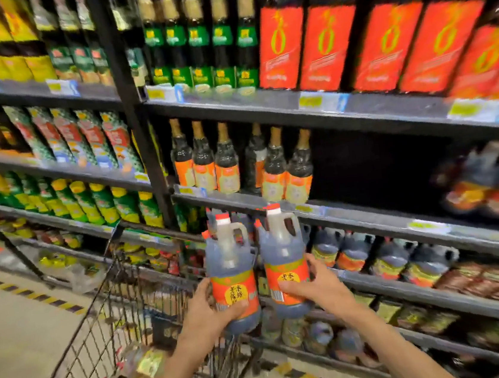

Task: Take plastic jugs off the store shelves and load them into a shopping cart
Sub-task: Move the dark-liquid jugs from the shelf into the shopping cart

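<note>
- Fingers (pixel 240 306) of the left hand (pixel 215 309) curl round the lower body of the left vinegar jug (pixel 231 271), thumb on the near-left side, fingertips pressing the glossy orange label.
- Fingers of the right hand (pixel 310 286) clamp the right vinegar jug (pixel 284 262) the same way, thumb across the label's lower edge beside a barcode, other fingers wrapped round its right side.
- Both jugs are translucent plastic filled with dark liquid, round-shouldered, each with a moulded loop handle at the neck and a white collar under a red cap; they are held upright, side by side and nearly touching, in front of the shelves and above the right edge of the shopping cart (pixel 123 296).
- Cart basket is dark wire mesh; blurred packaged goods lie at its bottom.
- More jugs of the same shape (pixel 383 259) stand in a row on the lower shelf (pixel 440 288), just right of the right hand.
- Above them, on a grey metal shelf, slim-necked glass bottles (pixel 226 160) with gold foil tops and orange labels; higher still, tall dark bottles (pixel 327 34) with red labels.
- Yellow price tags (pixel 309 101) sit along the shelf edges; the floor carries a yellow-and-black striped strip (pixel 36 294).
</note>
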### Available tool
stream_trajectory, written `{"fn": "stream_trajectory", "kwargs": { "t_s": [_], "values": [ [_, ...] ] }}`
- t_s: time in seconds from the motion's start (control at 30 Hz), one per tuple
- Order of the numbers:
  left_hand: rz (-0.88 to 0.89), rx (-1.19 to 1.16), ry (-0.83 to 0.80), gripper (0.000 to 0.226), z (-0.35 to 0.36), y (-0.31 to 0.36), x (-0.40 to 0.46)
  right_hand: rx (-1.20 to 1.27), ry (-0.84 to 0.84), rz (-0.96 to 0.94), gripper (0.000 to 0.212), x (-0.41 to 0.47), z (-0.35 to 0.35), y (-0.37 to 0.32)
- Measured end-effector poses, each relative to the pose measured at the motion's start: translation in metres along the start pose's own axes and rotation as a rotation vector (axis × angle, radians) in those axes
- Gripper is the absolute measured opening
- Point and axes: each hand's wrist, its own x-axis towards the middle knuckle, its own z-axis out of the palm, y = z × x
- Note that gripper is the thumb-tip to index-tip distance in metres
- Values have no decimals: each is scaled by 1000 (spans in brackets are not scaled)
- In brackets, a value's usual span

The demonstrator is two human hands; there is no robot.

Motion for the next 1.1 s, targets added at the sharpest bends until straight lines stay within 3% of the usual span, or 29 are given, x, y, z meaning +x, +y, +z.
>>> {"fn": "stream_trajectory", "kwargs": {
  "t_s": [0.13,0.37,0.67,0.87,0.93,1.1],
  "values": [
    [38,3,-78,77,90,24,15,43,86,-24,70,-25,-82,3],
    [97,5,-184,69,240,62,37,128,232,-61,68,-63,-215,21],
    [218,72,-417,75,365,100,62,195,447,-37,60,-101,-324,39],
    [271,69,-542,74,429,130,109,405,623,-19,99,-97,-362,53],
    [301,89,-559,73,448,139,122,475,690,-24,102,-93,-370,55],
    [334,124,-558,92,487,151,149,457,833,-105,67,-87,-385,45]
  ]
}}
